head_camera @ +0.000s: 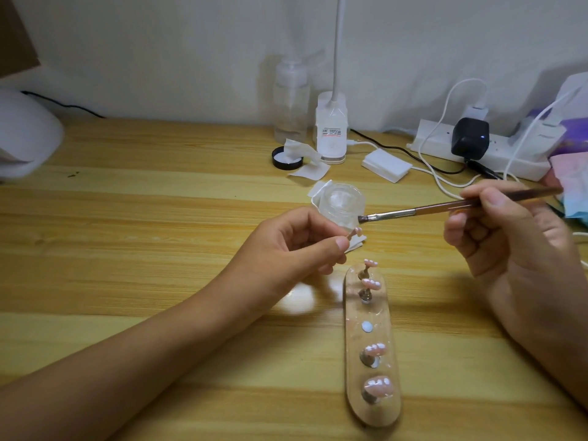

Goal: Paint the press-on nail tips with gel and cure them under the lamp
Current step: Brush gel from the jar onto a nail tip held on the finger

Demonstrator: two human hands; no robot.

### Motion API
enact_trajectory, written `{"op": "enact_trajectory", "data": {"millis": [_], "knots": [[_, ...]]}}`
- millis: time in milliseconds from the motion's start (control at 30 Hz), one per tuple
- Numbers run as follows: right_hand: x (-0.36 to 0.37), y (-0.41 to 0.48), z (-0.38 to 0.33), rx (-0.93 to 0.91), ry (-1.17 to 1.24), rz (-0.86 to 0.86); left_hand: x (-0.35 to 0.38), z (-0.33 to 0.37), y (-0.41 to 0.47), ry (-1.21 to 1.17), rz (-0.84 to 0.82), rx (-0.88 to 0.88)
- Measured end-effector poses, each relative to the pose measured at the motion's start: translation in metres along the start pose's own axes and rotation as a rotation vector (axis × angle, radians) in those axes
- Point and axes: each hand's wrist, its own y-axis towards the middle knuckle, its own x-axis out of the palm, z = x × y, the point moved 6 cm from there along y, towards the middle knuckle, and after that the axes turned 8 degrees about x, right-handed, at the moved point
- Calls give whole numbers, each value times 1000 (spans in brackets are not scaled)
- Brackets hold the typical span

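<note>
The left hand (296,246) is partly closed, thumb and forefinger pinching the thin stem of a small stand that carries one nail tip (357,231); the other fingers curl loosely beneath. The right hand (509,237) grips a brush (429,207) like a pen, its fingers curled round the brown handle. The dark bristles point left and hang just above the held nail tip, close to it but apart.

Behind the left hand's fingertips stands one clear glass jar (342,202) on a folded white wipe (356,245). Below the hands, a long oval holder (381,316) lies on the wooden table (159,186), running from near the camera towards the jar. It has five places. Four of them bear a nail tip on a metal-footed stand, and the middle one shows only a pale round dot (367,326). That makes five nail tips in all, one in the hand and four on the holder. Each is pale pink and glossy, with small white glints along it.

Further back are a black lid (280,163) with crumpled wipes, a clear bottle (291,103), a white labelled container (331,132), a stack of white pads (386,165) and a power strip (496,154). A blurred white domed lamp (25,132) sits at the far left.
</note>
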Motion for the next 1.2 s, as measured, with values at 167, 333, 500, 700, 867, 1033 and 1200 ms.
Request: {"op": "enact_trajectory", "data": {"millis": [167,333,500,700,867,1033,1200], "knots": [[2,-1,3,-11,-43,-27,-1,-3,0,1,2,-10],[-3,-2,2,-53,-123,26,-1,-4,1,-17,6,-7],[-6,-2,1,-75,-85,45,-2,-3,-1,-39,9,-18],[2,0,1,-49,1,-36,-1,-2,-1,-58,-3,-23],[2,-1,3,-50,-69,-25,0,0,-1,-89,-15,-20],[-3,-2,1,-85,-118,42,0,-1,-2,-115,4,-40],[-10,2,2,-53,-54,114,0,4,-2,-129,-2,9]]}}
